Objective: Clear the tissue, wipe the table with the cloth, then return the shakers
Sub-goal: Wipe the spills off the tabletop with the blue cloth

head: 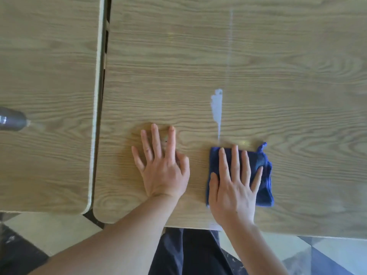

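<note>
Meanwhile, from my remote feed, the right hand (234,187) presses flat, fingers spread, on a folded blue cloth (262,175) near the wood-grain table's (178,76) front edge, while the left hand (161,165) rests open-palmed beside it.

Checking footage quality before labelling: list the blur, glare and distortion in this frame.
Head view: the dark shaker at the left edge is smeared; a pale glare streak lies beyond the blue cloth; table edges bow from the wide lens; both hands fairly sharp.
</note>
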A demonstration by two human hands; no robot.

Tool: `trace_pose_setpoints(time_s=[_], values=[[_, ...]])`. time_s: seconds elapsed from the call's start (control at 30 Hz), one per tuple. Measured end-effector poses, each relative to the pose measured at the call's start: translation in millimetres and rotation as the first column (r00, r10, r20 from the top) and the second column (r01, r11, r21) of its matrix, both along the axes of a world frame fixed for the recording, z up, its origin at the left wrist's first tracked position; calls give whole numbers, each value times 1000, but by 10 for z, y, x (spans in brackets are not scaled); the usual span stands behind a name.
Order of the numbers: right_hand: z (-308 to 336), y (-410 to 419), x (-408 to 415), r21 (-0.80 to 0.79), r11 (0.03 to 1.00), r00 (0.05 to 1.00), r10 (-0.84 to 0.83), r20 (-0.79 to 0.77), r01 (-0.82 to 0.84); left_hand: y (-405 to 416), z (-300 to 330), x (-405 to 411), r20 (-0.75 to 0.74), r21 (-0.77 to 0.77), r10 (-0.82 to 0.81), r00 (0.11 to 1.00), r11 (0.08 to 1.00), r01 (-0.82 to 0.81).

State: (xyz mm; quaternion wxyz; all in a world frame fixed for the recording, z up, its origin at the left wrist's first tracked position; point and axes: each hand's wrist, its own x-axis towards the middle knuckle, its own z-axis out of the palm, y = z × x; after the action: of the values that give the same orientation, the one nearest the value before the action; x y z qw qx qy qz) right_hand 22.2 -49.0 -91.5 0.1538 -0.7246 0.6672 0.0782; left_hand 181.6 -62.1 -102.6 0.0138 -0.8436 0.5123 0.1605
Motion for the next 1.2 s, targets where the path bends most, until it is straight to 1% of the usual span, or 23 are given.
trace_pose_setpoints(time_s=[0.13,0.23,0.3,0.47,0.53,0.6,0.77,0.83,0.9,0.97,1.03,1.13,1.2], values=[[-32,-798,145,-58,998,1000,18,22,-17,1,9,15,6,54,-9,1000,999,9],[-107,-1598,239,-121,993,999,-2,47,7,-4,-5,30,14,88,-10,1000,996,9],[-150,-2164,319,-159,987,998,-19,67,30,-6,-18,36,12,84,-12,1000,996,11],[-162,-3442,653,-167,986,995,19,95,-3,-3,-42,47,33,78,-25,999,997,23],[-152,-3779,804,-170,985,995,40,92,-24,-12,-47,45,33,71,-28,999,997,26],[-162,-3948,903,-188,981,995,55,86,-38,-17,-46,43,36,68,-27,999,997,24],[-175,-3946,951,-183,982,995,56,82,-41,-18,-38,42,42,71,-19,999,997,16],[-162,-3819,1007,-176,982,991,89,97,-71,-27,-36,35,42,71,-12,999,997,9],[-157,-3532,1080,-168,968,973,204,108,-185,-29,-30,30,44,74,-8,999,997,5],[-167,-3105,1091,-178,933,934,336,117,-313,-26,-27,32,44,81,2,999,997,-6],[-166,-2675,982,-191,899,897,421,137,-393,-26,-15,31,36,82,18,999,996,-21],[-109,-2198,584,-167,884,880,459,124,-438,-39,-5,21,25,87,23,999,996,-25],[-42,-1933,202,-141,910,911,404,81,-390,-32,-2,28,23,95,24,999,995,-26]])
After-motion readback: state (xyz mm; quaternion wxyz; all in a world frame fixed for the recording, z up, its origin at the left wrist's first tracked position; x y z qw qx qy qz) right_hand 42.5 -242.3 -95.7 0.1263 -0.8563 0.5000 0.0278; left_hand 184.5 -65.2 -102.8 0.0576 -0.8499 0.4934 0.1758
